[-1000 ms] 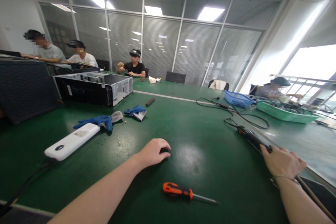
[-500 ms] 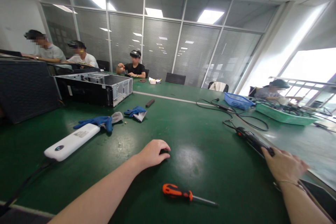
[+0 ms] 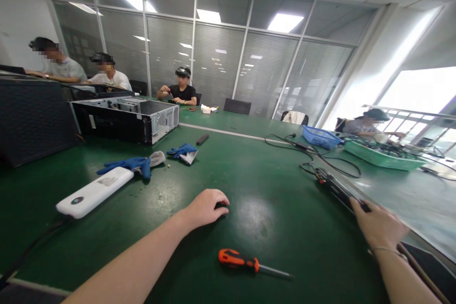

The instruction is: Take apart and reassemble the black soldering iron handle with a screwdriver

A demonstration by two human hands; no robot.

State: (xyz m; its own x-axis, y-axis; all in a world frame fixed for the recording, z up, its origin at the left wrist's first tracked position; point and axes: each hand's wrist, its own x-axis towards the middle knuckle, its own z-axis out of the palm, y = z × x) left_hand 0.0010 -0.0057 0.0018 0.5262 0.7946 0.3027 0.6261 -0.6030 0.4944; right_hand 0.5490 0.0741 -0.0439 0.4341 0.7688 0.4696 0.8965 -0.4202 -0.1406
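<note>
My left hand (image 3: 207, 206) rests on the green table, fingers loosely curled and thumb apart, with nothing in it. In front of it lies an orange and black screwdriver (image 3: 238, 260), its shaft pointing right. Off to the right, my right hand (image 3: 382, 228) grips the near end of a long black corded thing with a red spot, which looks like a power strip (image 3: 337, 191). Its far end points toward the black cord (image 3: 317, 154) on the table. The fingertips of my right hand are partly hidden.
Left stand a white oblong device (image 3: 95, 194) with a cable, blue gloves (image 3: 142, 167), a small dark bar (image 3: 202, 139), an open computer case (image 3: 117, 121) and a black panel (image 3: 33, 121). A blue basket (image 3: 320, 137) and green basket (image 3: 384, 156) sit right. Several people sit around.
The power strip in my right hand has shifted and turned slightly. My left hand and the screwdriver stay put on the table; the whole view has slid a little.
</note>
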